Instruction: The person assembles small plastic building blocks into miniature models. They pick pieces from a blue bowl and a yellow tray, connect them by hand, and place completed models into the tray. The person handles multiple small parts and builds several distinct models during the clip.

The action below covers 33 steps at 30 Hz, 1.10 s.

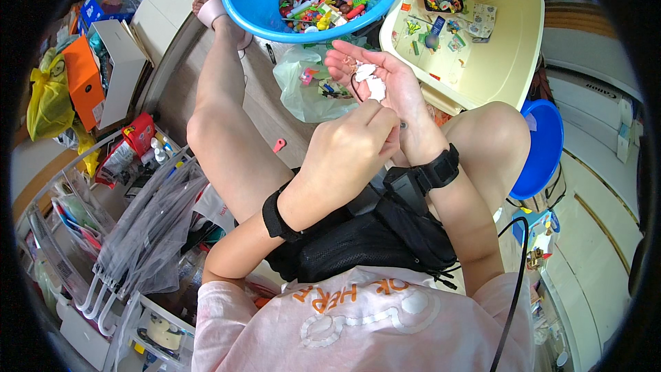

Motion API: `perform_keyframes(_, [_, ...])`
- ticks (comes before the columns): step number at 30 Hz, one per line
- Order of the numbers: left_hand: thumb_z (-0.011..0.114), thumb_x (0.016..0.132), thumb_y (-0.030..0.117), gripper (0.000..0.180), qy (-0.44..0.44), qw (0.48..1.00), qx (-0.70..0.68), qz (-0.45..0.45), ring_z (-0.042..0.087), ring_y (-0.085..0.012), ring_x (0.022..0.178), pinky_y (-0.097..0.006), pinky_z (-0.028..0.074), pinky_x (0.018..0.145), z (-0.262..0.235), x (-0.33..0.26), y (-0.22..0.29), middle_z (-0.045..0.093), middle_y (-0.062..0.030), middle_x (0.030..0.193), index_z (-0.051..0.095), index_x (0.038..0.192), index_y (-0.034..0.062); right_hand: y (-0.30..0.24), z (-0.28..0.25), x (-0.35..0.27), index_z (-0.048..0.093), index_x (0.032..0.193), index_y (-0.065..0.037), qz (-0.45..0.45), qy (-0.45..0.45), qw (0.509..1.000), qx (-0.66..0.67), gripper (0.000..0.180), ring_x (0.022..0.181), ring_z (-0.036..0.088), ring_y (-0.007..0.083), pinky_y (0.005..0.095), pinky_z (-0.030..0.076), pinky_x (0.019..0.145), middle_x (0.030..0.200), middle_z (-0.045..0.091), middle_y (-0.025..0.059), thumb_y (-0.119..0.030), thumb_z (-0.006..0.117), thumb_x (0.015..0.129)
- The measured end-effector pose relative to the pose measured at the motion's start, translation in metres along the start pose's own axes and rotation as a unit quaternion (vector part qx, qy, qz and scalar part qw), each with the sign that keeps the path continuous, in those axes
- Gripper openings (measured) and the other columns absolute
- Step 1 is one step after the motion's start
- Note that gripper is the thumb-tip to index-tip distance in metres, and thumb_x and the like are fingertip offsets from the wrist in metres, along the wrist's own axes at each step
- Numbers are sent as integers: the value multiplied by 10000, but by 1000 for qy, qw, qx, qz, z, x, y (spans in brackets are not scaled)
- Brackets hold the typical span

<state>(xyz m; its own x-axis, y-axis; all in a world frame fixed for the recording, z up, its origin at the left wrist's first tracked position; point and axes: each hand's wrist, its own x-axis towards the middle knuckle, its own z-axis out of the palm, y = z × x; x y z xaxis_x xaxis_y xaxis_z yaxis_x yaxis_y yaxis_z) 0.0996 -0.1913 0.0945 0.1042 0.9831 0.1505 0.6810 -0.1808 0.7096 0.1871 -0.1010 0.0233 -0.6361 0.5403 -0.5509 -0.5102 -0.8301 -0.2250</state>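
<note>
My right hand (396,86) is turned palm up, its fingers stretched out and slightly cupped. Several small white pieces (375,88) rest on the palm, beside a thin dark loop (354,86) and some tiny pinkish bits. My left hand (351,143) is closed in a pinch above the heel of that palm; its fingertips hide whatever is between them. Beyond both hands stands a blue tub (241,10) of mixed small toys (323,3). A cream bin (506,48) holding building bricks and other small pieces is to its right.
Below the blue tub, a translucent plastic bag (292,96) with small toys lies on the floor. A smaller blue basin (544,148) is beside my right knee. Clear hangers and bags (148,220) crowd the left; a black cable (516,289) runs past my right arm.
</note>
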Motion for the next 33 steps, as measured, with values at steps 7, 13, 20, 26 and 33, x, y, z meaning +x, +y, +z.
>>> perform_keyframes(7, [697, 708, 37, 174, 52, 997, -50, -31, 620, -276, 619, -354, 513, 551, 5, -4, -6, 601, -89, 747, 598, 850, 56, 0, -7, 1, 465, 1288, 121, 17, -36, 999, 31, 454, 1079, 608, 292, 366, 477, 1004, 1164, 609, 241, -154, 296, 969])
perform_keyframes(13, [689, 727, 39, 165, 38, 995, -80, -56, 632, -290, 656, -372, 517, 577, 1, -3, -7, 625, -111, 771, 615, 873, 51, 0, -14, 5, 445, 1305, 124, 34, -95, 992, 72, 444, 1088, 605, 288, 357, 483, 998, 1165, 606, 240, -143, 296, 982])
perform_keyframes(20, [714, 763, 56, 160, -74, 996, -27, -48, 669, -248, 673, -319, 541, 607, -17, 4, -4, 656, -100, 806, 686, 920, 40, 4, 1, -1, 510, 1239, 125, 12, 0, 1000, -1, 474, 1065, 611, 292, 378, 472, 1000, 1144, 622, 237, -181, 291, 950])
perform_keyframes(26, [662, 803, 135, 155, -94, 996, 0, 13, 637, -286, 633, -383, 502, 554, -22, 9, -5, 588, -123, 727, 561, 820, 18, 6, 7, -2, 517, 1232, 126, 16, 34, 999, -21, 478, 1060, 611, 291, 381, 469, 1006, 1135, 626, 233, -179, 291, 941])
perform_keyframes(33, [651, 801, 125, 149, -102, 994, 25, 39, 638, -273, 592, -363, 497, 515, -20, 10, -4, 587, -97, 690, 547, 833, 23, 7, 5, -2, 530, 1218, 127, 17, 33, 999, -38, 478, 1040, 619, 286, 379, 476, 998, 1121, 632, 231, -185, 300, 938])
